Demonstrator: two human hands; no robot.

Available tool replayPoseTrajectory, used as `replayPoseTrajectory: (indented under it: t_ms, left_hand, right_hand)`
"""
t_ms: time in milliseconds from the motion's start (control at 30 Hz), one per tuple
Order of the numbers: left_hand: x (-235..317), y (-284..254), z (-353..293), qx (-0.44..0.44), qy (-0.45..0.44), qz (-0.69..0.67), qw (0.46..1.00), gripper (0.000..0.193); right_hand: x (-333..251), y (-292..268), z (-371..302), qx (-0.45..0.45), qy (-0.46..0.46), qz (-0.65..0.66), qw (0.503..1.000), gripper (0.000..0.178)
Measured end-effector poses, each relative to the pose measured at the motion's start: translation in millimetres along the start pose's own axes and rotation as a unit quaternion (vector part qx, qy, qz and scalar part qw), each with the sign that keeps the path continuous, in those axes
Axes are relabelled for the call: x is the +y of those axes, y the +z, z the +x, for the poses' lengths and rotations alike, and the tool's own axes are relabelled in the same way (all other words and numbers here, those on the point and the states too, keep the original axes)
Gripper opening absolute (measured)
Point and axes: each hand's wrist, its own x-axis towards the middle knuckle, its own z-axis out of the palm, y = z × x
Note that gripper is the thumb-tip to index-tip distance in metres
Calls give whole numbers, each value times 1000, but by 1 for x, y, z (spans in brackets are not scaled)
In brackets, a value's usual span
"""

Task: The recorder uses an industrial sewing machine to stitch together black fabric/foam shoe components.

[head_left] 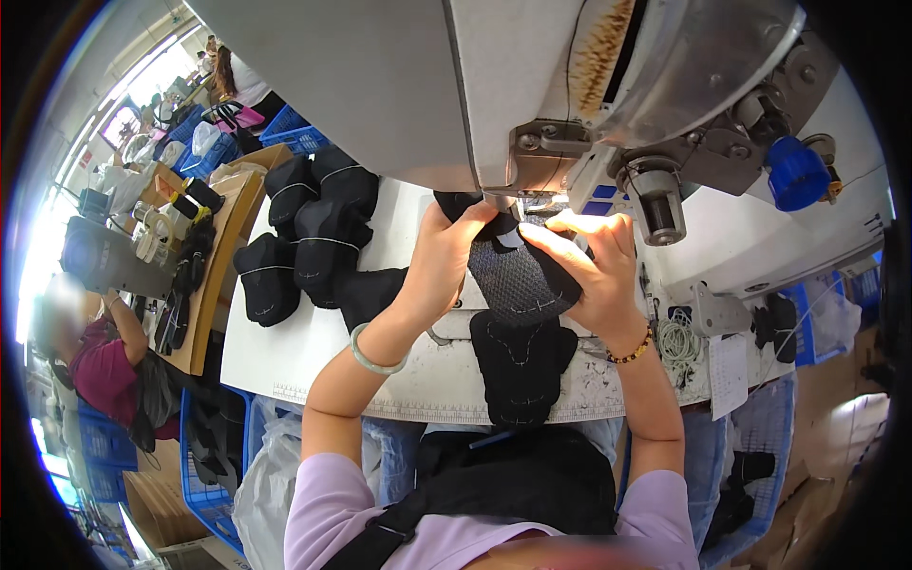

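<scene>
Here, both the left hand (439,258) and right hand (597,269) are gripping a black mesh shoe upper (518,280) with closed fingers, just under the sewing machine (532,85).

A sewing factory floor is shown. An industrial sewing machine (608,85) is mounted over a white worktable (285,351), black cut fabric pieces (304,237) are stacked at its far left, and blue crates (294,133) are ranged beyond, where another seated worker (100,361) is seen.

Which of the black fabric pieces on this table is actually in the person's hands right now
The black mesh piece under the sewing machine head, gripped by the left hand and right hand. The others lie untouched on the white table.
</scene>
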Motion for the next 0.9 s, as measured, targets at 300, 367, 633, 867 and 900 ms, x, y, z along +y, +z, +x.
replayPoseTrajectory:
  t_ms: [300,367,633,867,900]
  left_hand:
    - [18,-9,0,-46,-85,89,991,13]
    - [16,-11,0,-59,-80,86,991,13]
    - [10,-12,0,-81,-32,71,994,13]
    - [15,-6,-2,-74,-33,68,994,13]
    - [15,-8,-1,-84,-36,78,993,16]
  right_hand:
    - [3,2,-1,11,-7,-2,1000,42]
    - [5,2,-4,7,-20,-23,1000,37]
    - [5,3,-13,-5,-59,54,997,47]
    - [5,-2,-8,-54,-62,-4,997,41]
    - [4,-5,-6,-54,-63,-5,997,41]
